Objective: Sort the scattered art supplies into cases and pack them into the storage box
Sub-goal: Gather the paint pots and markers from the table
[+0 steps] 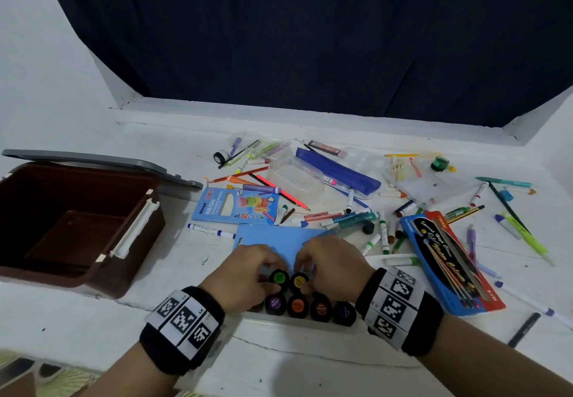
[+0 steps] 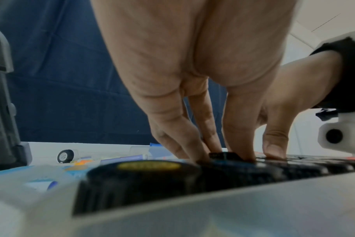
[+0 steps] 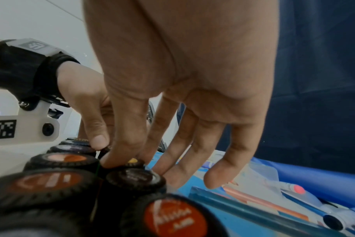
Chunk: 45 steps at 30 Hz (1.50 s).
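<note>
Several black-capped paint jars stand in two rows in a shallow clear tray (image 1: 294,323) at the table's front edge. My left hand (image 1: 266,275) pinches the green-labelled jar (image 1: 279,278) in the far row, its fingertips (image 2: 195,149) pointing down round the cap. My right hand (image 1: 302,277) pinches the yellow-labelled jar (image 1: 299,281) beside it. In the right wrist view its thumb (image 3: 111,158) presses on that jar (image 3: 133,160) while the other fingers hang straight. Purple (image 1: 275,303), orange (image 1: 297,305) and darker jars fill the near row.
The brown storage box (image 1: 62,277) stands open at the left, its grey lid (image 1: 93,159) behind it. Beyond my hands lie a light blue card (image 1: 273,235), a neon pencil box (image 1: 235,206), a blue pencil case (image 1: 338,170), a brush pack (image 1: 449,260) and several loose markers.
</note>
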Available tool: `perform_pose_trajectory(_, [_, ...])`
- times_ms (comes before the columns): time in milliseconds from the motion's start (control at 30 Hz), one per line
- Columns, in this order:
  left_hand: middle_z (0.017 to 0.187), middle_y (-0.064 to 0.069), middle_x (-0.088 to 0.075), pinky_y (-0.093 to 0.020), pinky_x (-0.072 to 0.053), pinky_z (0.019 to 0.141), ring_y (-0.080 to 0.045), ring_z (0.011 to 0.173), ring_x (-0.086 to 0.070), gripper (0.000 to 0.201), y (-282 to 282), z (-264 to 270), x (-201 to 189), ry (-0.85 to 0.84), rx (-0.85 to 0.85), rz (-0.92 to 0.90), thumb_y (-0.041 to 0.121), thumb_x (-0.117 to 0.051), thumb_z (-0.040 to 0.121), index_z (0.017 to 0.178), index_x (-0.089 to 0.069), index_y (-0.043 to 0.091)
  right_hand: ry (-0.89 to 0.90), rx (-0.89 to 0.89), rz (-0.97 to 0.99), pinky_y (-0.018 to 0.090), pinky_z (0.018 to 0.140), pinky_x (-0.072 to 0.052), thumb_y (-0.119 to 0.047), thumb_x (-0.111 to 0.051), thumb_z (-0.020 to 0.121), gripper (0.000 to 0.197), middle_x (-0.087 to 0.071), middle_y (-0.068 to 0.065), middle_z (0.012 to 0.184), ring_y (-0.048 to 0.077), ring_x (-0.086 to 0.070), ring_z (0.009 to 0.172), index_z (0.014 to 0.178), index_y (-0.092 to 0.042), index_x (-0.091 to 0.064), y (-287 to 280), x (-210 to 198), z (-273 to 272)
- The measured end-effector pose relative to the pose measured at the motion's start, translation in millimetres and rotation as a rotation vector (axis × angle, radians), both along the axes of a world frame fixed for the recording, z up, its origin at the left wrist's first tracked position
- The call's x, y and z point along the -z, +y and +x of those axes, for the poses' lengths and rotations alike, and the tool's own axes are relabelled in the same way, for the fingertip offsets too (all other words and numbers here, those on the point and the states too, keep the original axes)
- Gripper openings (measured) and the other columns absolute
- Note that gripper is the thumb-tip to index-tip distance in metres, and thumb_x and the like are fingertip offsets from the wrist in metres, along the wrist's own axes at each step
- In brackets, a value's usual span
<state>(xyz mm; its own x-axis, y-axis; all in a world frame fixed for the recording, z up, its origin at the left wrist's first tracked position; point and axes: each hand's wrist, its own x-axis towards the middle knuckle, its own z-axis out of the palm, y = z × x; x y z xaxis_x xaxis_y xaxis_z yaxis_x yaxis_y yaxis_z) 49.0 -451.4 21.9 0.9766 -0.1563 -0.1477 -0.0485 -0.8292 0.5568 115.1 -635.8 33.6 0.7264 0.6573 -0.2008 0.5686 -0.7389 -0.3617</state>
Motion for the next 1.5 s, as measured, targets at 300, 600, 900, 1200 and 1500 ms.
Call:
perform_pose_trajectory(300, [0.087, 0.023, -0.059, -0.001, -0.037, 0.066, 0.005, 0.081, -0.054, 0.029, 0.5, 8.1, -4.6, 0.044, -0.096, 0.021, 0.025, -0.088, 0.072, 0.099, -0.078, 0.029, 0.014, -0.071, -0.025, 0.027, 0.073, -0.042, -0.039, -0.082, 0.075, 0.027, -0.052, -0.016, 0.086, 0.012, -0.055, 0.092, 0.096, -0.029, -0.069, -0.4, -5.2, 4.2])
perform_pose_trajectory(600, [0.098, 0.017, -0.073, -0.026, -0.056, 0.083, -0.003, 0.088, -0.066, 0.032, 8.1, 11.6, -1.4, 0.092, -0.055, 0.014, 0.024, -0.085, 0.073, 0.101, -0.078, 0.036, 0.115, -0.201, -0.064, 0.032, 0.074, -0.050, -0.037, -0.084, 0.072, 0.028, -0.058, -0.015, 0.080, 0.009, -0.056, 0.082, 0.088, -0.025, -0.065, 1.9, -6.3, 22.3])
perform_pose_trajectory(900, [0.083, 0.014, -0.071, -0.014, -0.052, 0.069, -0.003, 0.078, -0.067, 0.019, 19.4, 29.3, -21.3, -0.032, -0.079, -0.218, 0.027, -0.083, 0.080, 0.094, -0.073, 0.035, 0.156, -0.040, 0.450, 0.025, 0.072, -0.053, -0.031, -0.079, 0.083, 0.018, -0.071, -0.003, 0.081, 0.008, -0.066, 0.075, 0.093, -0.018, -0.071, -8.7, 1.3, 73.3])
perform_pose_trajectory(1200, [0.105, -0.001, -0.066, -0.026, -0.047, 0.080, -0.017, 0.094, -0.063, 0.027, 85.8, 168.7, -39.3, -0.450, -0.589, -0.117, 0.024, -0.071, 0.087, 0.113, -0.064, 0.026, -0.013, 0.048, 0.301, 0.024, 0.106, -0.037, -0.041, -0.058, 0.096, 0.043, -0.056, -0.008, 0.139, 0.011, -0.050, 0.127, 0.135, -0.023, -0.055, 24.0, 9.0, 176.8])
perform_pose_trajectory(1500, [0.141, -0.020, -0.039, -0.045, -0.040, 0.104, -0.040, 0.130, -0.039, 0.058, 130.2, 268.0, 10.1, 0.056, -0.762, 0.193, 0.033, -0.060, 0.093, 0.143, -0.039, 0.013, -0.008, 0.044, 0.213, 0.024, 0.099, -0.043, -0.051, -0.050, 0.097, 0.049, -0.059, -0.009, 0.134, 0.009, -0.055, 0.121, 0.139, -0.026, -0.050, 36.5, 15.9, 207.6])
